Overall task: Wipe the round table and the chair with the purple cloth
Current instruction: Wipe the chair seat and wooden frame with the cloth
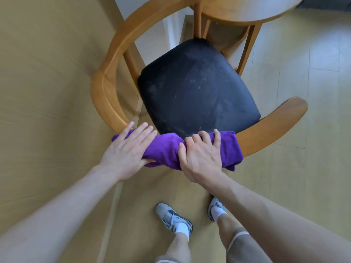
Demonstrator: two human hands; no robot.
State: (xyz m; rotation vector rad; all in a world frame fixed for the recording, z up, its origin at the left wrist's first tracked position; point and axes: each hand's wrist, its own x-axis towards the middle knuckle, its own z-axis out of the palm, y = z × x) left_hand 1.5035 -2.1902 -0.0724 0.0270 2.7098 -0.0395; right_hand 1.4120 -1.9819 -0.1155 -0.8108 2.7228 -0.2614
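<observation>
Standing behind the seat, head view, items as seen:

1. Wooden armchair w/ curved one-piece back-and-arm rail (106,76), light brown. Rail sweeps round from upper centre, down the left, across the near side, and ends in a rounded arm tip at right. Upright spindles join rail to seat.
2. Black padded seat cushion (197,86), squarish w/ rounded corners, dull pale smudges across its surface.
3. Purple cloth, folded and bunched (165,149), draped over the near stretch of the rail, just below the cushion's near edge. One end pokes out at left, the other hangs in a fold at right.
4. Left hand (127,149): flat on the cloth's left end, fingers straight and slightly fanned, pressing down; fingertips reach the rail wood.
5. Right hand (201,154): fingers curled over the top of the cloth, thumb on the near side, gripping cloth and rail beneath. Both forearms bare.
6. Round wooden table (247,10), same light wood, top edge of frame, beyond the chair; its rim overhangs the chair's far side, legs visible under it.
7. Pale wood-look floor (303,186) at right; tan surface at left, blurred, cannot tell what it is.
8. Grey-and-white trainers (173,218) w/ white socks, on the floor below the hands, toes pointing towards the chair.
</observation>
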